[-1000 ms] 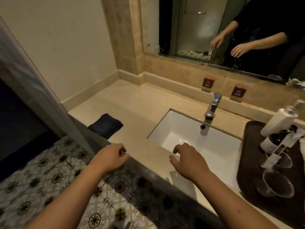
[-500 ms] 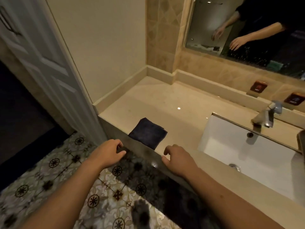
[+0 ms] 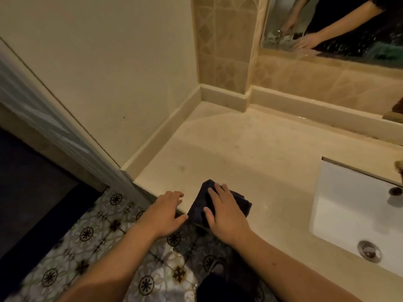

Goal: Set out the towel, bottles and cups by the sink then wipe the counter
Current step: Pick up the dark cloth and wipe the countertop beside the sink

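A folded dark blue towel lies at the front edge of the beige counter, left of the sink. My right hand rests flat on top of the towel, fingers spread, covering its middle. My left hand hovers at the counter's front edge just left of the towel, fingers loosely apart and holding nothing. The bottles and cups are out of view.
The white sink basin with its drain is at the right. A wall and a door frame close off the left side. A mirror hangs behind the counter. Patterned floor tiles lie below.
The view has swung left, away from the tray of bottles and cups. My right hand has moved left from the counter's edge onto the towel. My left hand has come up beside it.
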`<state>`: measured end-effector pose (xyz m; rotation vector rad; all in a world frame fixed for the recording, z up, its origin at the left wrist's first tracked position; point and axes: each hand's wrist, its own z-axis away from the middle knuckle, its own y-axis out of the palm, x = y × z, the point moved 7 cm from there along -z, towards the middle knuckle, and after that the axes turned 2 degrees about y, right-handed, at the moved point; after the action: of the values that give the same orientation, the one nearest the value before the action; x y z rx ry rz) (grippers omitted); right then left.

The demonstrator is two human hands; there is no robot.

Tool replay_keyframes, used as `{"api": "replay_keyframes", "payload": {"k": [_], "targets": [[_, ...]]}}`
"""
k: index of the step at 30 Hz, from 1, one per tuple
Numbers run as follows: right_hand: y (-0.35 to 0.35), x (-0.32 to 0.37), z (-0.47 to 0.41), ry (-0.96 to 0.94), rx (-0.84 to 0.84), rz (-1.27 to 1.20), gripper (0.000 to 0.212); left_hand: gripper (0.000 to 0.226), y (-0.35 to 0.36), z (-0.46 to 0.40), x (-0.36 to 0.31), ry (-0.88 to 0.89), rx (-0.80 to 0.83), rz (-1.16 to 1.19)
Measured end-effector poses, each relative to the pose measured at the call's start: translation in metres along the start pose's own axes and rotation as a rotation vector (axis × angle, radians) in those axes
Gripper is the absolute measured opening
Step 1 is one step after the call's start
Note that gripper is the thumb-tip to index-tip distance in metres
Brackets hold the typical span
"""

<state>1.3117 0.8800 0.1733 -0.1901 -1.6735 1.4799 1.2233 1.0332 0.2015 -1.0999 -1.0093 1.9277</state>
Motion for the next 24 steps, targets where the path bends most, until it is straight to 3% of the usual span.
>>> {"api": "replay_keyframes", "payload": {"k": [6, 12, 18, 24], "targets": [[0.034, -0.016, -0.026, -0.032, 0.075, 0.061, 0.074, 0.079, -0.011, -0.065, 0.008, 0.075, 0.024, -0.123], [0.036, -0.036, -0.026, 0.064, 0.057, 0.031, 0.082, 0.119, 0.004, -0.127, -0.002, 0.137, 0.15, -0.219], [0.017, -0.071, -0.008, 0.334, -0.061, 0.083, 0.093, 0.155, 0.019, -0.186, -0.017, 0.298, 0.183, -0.368], [0.009, -0.093, 0.026, 0.683, -0.169, 0.11, 0.077, 0.169, 0.023, -0.232, -0.025, 0.393, 0.221, -0.374]]}}
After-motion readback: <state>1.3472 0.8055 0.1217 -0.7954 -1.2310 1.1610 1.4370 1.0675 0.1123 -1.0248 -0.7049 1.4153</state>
